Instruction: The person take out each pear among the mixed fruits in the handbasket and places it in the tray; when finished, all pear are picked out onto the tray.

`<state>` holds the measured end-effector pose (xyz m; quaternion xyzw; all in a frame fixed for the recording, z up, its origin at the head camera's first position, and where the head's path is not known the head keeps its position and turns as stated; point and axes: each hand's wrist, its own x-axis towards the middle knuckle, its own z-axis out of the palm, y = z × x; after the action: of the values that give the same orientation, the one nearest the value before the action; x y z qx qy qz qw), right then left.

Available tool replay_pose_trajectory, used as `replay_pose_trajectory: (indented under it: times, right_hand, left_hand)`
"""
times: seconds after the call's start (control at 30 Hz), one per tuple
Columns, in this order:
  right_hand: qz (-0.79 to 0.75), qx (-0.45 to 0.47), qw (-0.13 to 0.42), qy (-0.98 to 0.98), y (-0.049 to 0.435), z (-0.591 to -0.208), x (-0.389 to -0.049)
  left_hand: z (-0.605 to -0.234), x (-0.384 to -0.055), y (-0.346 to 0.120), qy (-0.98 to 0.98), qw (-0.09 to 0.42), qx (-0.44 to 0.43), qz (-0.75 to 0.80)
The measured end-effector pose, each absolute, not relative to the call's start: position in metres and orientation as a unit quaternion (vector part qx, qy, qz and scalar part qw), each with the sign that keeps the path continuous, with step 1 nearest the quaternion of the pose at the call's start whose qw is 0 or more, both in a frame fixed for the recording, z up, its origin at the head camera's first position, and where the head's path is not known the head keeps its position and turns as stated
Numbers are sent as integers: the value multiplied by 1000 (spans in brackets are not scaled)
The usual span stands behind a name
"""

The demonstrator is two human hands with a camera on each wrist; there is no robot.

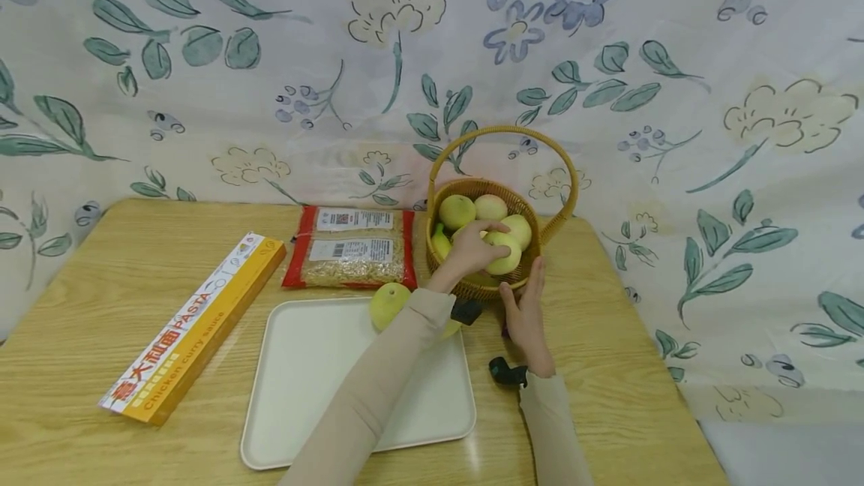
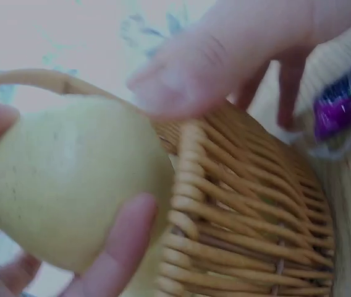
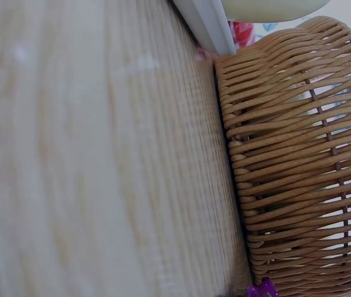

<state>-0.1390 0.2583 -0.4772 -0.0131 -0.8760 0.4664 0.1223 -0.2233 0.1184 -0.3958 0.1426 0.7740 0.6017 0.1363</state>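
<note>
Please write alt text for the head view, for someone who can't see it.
A person's left hand grips a pale green fruit at a wicker basket of fruit, while the right hand rests against the basket's side. Toward the left lie a white tray bearing more fruit, a red-edged packet and a pasta box.

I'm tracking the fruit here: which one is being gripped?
The pale yellow-green fruit at the front of the basket: the left hand grips it, while the other fruits lie ungripped.
</note>
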Motion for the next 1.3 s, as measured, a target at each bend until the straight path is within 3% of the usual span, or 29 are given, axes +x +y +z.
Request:
replay_pose_trajectory:
  times: [0.6,1.07,1.3]
  right_hand:
    - [465,-12,128,-876,258,-478,-140]
    - [468,-10,124,-875,258,-478,-137]
    - [471,-15,112,-875,259,-476,-134]
  left_hand:
    - [-377,-180,69,717,55,107,686]
    - [-366,-161,22,757,33,86,647]
    - [-367,-157,-24,777,33,16,628]
